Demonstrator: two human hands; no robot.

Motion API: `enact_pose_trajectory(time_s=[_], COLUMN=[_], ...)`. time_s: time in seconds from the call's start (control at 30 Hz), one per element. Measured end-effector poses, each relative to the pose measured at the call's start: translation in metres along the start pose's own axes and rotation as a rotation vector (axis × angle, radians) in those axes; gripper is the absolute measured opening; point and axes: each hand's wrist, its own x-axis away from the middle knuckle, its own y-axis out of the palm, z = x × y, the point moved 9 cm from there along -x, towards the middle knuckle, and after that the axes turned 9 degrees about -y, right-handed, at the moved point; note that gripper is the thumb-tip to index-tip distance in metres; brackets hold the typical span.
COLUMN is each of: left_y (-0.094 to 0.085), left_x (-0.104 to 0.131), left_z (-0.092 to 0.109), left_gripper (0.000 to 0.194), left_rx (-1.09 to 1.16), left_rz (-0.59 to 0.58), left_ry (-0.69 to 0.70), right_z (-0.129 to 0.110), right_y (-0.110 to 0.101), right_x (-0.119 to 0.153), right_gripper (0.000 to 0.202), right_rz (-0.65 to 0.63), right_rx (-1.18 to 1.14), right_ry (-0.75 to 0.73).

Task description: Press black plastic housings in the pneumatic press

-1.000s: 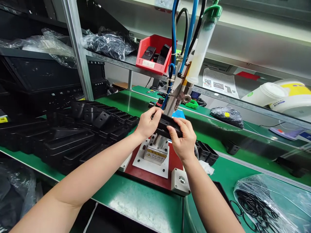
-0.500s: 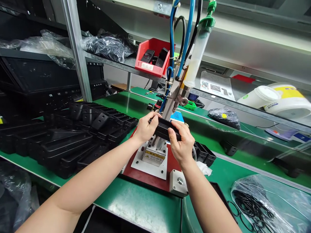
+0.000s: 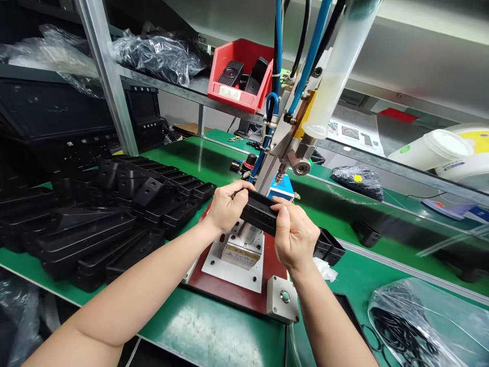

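Between my two hands is a long black plastic housing [image 3: 260, 213], its hollow side facing up. My left hand [image 3: 229, 205] pinches its left end with thumb and fingers. Its right end is gripped by my right hand [image 3: 296, 232], thumb on the near side. Behind and below the housing stands a bench press [image 3: 241, 250] with a dispensing nozzle [image 3: 281, 173] and a clear syringe tube [image 3: 331, 97]. The housing hides part of the press column. A grey button box [image 3: 283, 298] sits on the red base plate [image 3: 214, 279].
Many similar black housings [image 3: 95, 229] are heaped on the green bench at left. A red bin [image 3: 240, 76] with black parts stands on the shelf. At right lie a bag of black rings [image 3: 405, 326], a white tissue [image 3: 324, 270] and more housings [image 3: 328, 245].
The view has moved closer to the press. My hands still hold the housing, which now lies slightly lower, and my right hand is a little further right.
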Motion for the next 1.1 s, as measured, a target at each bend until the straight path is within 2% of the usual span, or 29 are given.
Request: enact_pose_trajectory(time_s=[0.23,0.4,0.5,0.63,0.73,0.8,0.83,0.9,0.93,1.0,1.03,1.1], left_y=[0.000,-0.001,-0.005,-0.011,-0.022,-0.023,-0.018,-0.002,0.007,0.022,0.029,0.042], left_x=[0.003,0.007,0.005,0.008,0.029,0.052,0.065,0.095,0.110,0.137,0.147,0.160], left_z=[-0.007,-0.002,0.006,0.027,0.049,0.059,0.062,0.062,0.060,0.052,0.047,0.041], left_gripper=[0.032,0.033,0.035,0.037,0.037,0.035,0.038,0.060,0.070,0.077,0.078,0.078], left_rx=[0.069,0.059,0.044,0.054,0.056,0.032,0.021,0.052,0.107,0.243,0.292,0.328], left_rz=[0.025,0.070,0.141,0.225,0.248,0.138,0.022,-0.285,-0.425,-0.620,-0.683,-0.732], left_ry=[-0.025,0.008,0.039,0.087,0.111,0.077,0.039,-0.085,-0.179,-0.427,-0.560,-0.739], right_z=[0.004,0.023,0.028,0.014,-0.005,-0.012,-0.012,-0.005,0.000,0.007,0.007,0.005], right_y=[0.004,0.008,0.009,-0.006,-0.030,-0.046,-0.051,-0.056,-0.054,-0.046,-0.041,-0.033], right_x=[0.011,0.024,0.021,0.000,-0.007,0.000,0.007,0.026,0.037,0.056,0.063,0.074], right_gripper=[0.024,0.033,0.036,0.037,0.031,0.027,0.026,0.024,0.024,0.023,0.023,0.023], right_rz=[0.071,0.257,0.328,0.369,0.423,0.455,0.463,0.453,0.433,0.375,0.341,0.288], right_rx=[-0.094,-0.244,-0.306,-0.305,-0.311,-0.366,-0.414,-0.544,-0.623,-0.787,-0.856,-0.946], right_ry=[0.084,0.327,0.405,0.374,0.316,0.303,0.317,0.394,0.452,0.569,0.617,0.675])
